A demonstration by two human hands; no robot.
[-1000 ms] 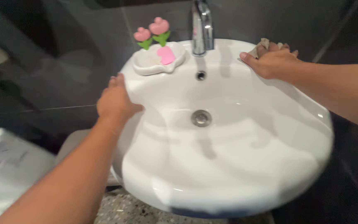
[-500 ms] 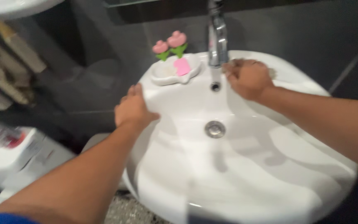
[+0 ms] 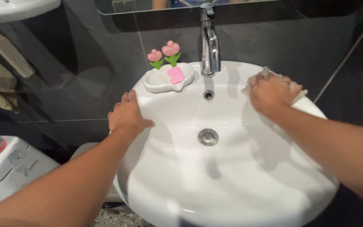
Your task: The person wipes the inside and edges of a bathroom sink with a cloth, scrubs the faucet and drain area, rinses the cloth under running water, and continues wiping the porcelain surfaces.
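The left hand (image 3: 127, 117) rests flat on the near-left rim of the white sink (image 3: 215, 185), fingers spread and gripping nothing, just as half a second ago. Across the basin, past the drain (image 3: 208, 136), the right hand (image 3: 272, 94) has shifted from beside the tap (image 3: 209, 46) out to the back-right rim, fingers closed over a pale cloth (image 3: 297, 90) pressed there. The soap dish (image 3: 167, 79) sits untouched behind.

A chrome tap (image 3: 209, 46) rises behind the bowl. Left of it sits a white soap dish (image 3: 164, 80) holding pink soap (image 3: 175, 75), with two pink flower ornaments (image 3: 164, 54) behind. Dark wall tiles (image 3: 85, 63) surround them.
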